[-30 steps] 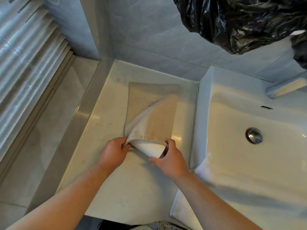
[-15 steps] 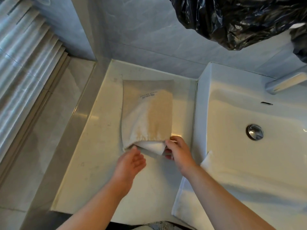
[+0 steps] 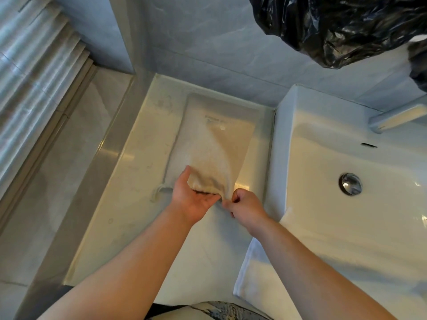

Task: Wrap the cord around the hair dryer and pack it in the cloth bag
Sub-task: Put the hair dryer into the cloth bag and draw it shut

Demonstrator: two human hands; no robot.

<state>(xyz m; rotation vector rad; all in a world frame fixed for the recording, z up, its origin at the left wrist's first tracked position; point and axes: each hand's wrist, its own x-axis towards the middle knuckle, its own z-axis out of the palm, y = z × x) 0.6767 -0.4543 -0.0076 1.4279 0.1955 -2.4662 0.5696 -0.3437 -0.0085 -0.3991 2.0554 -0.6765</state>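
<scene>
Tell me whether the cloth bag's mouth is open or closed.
Closed: the left hand and right hand bunch the cloth bag mouth together.

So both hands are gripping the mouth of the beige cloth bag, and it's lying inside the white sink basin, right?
Not in the basin. The head view shows the beige cloth bag lying on the pale countertop left of the white sink basin. The left hand and right hand do grip its mouth.

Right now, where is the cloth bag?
The cloth bag lies mid-frame on the counter, left of the sink, its near end held by both the left hand and the right hand.
</scene>
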